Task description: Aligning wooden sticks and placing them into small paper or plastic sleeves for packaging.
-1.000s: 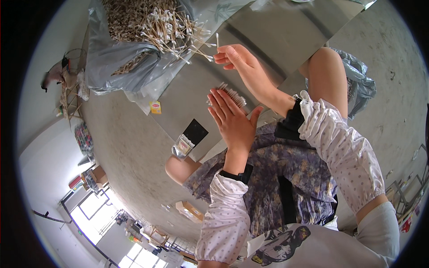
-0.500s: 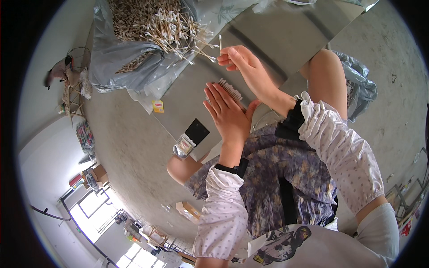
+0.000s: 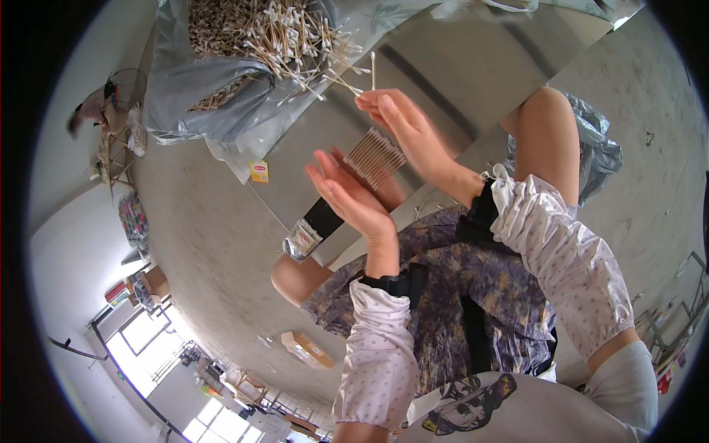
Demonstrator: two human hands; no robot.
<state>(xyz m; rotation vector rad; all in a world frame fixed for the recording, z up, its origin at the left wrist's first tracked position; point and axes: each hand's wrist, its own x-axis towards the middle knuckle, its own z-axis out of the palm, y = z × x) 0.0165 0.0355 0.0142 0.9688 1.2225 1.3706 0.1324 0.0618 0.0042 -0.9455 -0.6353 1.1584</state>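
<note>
Cotton swabs point(image 3: 375, 156) (ends hidden) behind left hand point(image 3: 351, 198), right hand point(image 3: 402, 125) pinching one.

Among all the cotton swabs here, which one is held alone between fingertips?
The single cotton swab standing upright, pinched by the right hand. The others lie in the heap or the bundle against the left hand.

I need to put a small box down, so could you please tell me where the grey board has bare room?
The grey board is bare to the right of the swab pile, up to its far edge, and in the strip between the right hand and the knee. It is crowded at the pile, the plastic bag, and around the left hand with its swab bundle.
</note>
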